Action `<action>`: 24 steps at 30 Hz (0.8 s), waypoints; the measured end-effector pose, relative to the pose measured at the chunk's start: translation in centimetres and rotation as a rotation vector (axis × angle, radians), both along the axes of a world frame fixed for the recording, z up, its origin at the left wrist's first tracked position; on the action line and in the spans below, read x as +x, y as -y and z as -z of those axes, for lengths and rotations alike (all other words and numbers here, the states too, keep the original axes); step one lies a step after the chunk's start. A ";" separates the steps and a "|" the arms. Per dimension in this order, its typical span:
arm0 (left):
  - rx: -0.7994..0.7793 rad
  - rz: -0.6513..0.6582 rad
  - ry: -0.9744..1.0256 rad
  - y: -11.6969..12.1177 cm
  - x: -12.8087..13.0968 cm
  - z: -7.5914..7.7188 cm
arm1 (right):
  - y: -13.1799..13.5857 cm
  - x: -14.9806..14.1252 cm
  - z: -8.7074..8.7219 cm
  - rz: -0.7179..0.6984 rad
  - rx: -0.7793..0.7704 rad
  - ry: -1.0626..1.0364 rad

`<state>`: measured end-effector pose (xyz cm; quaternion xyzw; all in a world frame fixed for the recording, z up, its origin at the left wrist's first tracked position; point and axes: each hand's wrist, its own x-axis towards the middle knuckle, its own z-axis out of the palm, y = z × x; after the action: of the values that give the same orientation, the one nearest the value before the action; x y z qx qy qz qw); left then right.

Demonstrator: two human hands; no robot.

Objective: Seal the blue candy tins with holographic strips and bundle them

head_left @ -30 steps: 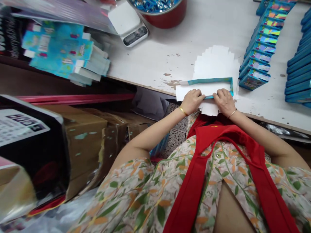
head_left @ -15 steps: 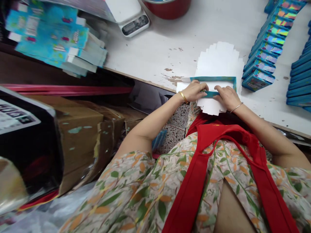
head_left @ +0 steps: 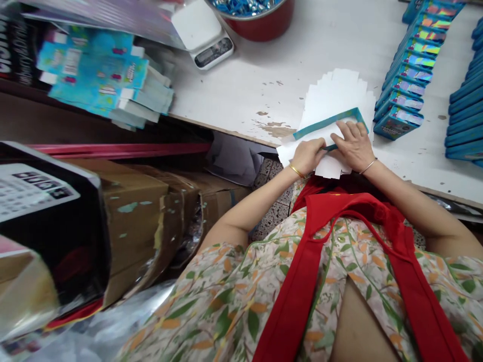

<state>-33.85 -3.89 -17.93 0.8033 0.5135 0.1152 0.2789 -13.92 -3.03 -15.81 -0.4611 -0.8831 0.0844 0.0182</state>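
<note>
A partly folded cardboard box (head_left: 320, 123), white inside with blue edges turned up, lies tilted on a fanned pile of white card blanks (head_left: 332, 90) at the table's front edge. My left hand (head_left: 308, 155) is closed on the near left part of this box, fingers bent over its blue edge. On the right side, my right hand (head_left: 353, 146) grips the box, its thumb at the near edge and its fingers curled over the right end. Both palms face down, hiding part of the near wall.
Rows of filled-out blue boxes (head_left: 403, 108) stand at the right. A white scale (head_left: 211, 45) and a red bowl (head_left: 260, 25) of small blue packets sit at the back. Blue printed box blanks (head_left: 94, 75) lie at the left, above brown cartons (head_left: 132, 216).
The box has turned, its right end swinging away from me. My left hand has come nearer to me, and my right fingers have moved up onto the right end.
</note>
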 end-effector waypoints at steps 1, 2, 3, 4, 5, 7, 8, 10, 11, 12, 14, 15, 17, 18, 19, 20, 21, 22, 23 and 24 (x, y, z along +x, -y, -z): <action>0.048 0.008 0.000 0.3 0.1 -0.2 | 0.3 -0.3 -0.4 -0.006 0.007 -0.003; 0.106 0.020 0.000 0.2 -0.2 -0.4 | 0.8 -0.6 -0.7 -0.001 0.005 -0.003; 0.165 0.030 0.001 -0.2 -0.8 -0.7 | 1.4 -1.1 -1.0 0.014 -0.006 -0.002; 0.217 0.036 -0.002 -0.9 -1.8 -0.9 | 2.0 -1.8 -1.2 0.030 -0.023 -0.002; 0.259 0.032 -0.011 -1.7 -3.2 -1.0 | 2.8 -2.5 -1.3 0.042 -0.041 -0.003; 0.275 0.054 -0.063 -3.6 -6.3 -1.0 | 4.1 -4.2 -1.2 0.028 -0.076 -0.009; 0.265 0.092 -0.100 -4.5 -7.8 -0.9 | 4.6 -5.0 -1.1 0.004 -0.091 -0.010; 0.214 0.207 -0.196 -5.5 -10.0 -0.7 | 5.0 -6.1 -0.6 -0.040 -0.111 -0.001; 0.187 0.274 -0.243 -5.6 -10.6 -0.7 | 4.9 -6.3 -0.3 -0.046 -0.107 0.005; 0.165 0.347 -0.279 -5.5 -10.8 -0.8 | 4.6 -6.1 0.0 -0.043 -0.092 0.006; 0.149 0.494 -0.311 -4.7 -10.3 -1.1 | 3.9 -4.5 0.4 -0.047 -0.035 -0.015; 0.153 0.563 -0.309 -4.1 -9.7 -1.3 | 3.5 -3.3 0.6 -0.070 -0.004 -0.036; 0.183 0.670 -0.299 -3.0 -8.3 -1.7 | 2.7 -0.6 0.9 -0.139 0.039 -0.080; 0.209 0.699 -0.297 -2.6 -7.6 -1.8 | 2.4 0.7 1.0 -0.173 0.048 -0.102; 0.243 0.708 -0.289 -2.2 -6.9 -1.8 | 2.2 1.8 1.1 -0.200 0.048 -0.125; 0.283 0.702 -0.269 -2.0 -6.3 -1.6 | 2.1 2.6 1.2 -0.217 0.043 -0.151; 0.325 0.684 -0.237 -1.8 -5.7 -1.3 | 2.0 3.2 1.4 -0.228 0.037 -0.177; 0.365 0.662 -0.193 -1.8 -5.3 -0.9 | 2.1 3.5 1.7 -0.233 0.032 -0.200; 0.400 0.637 -0.143 -1.7 -4.9 -0.4 | 2.1 3.6 2.1 -0.236 0.031 -0.216; 0.427 0.616 -0.090 -1.7 -4.5 0.2 | 2.3 3.6 2.5 -0.232 0.037 -0.227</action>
<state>-38.37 -2.21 -18.10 0.9644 0.2238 0.0951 0.1037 -10.27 -5.31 -18.30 -0.3432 -0.9241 0.1212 0.1163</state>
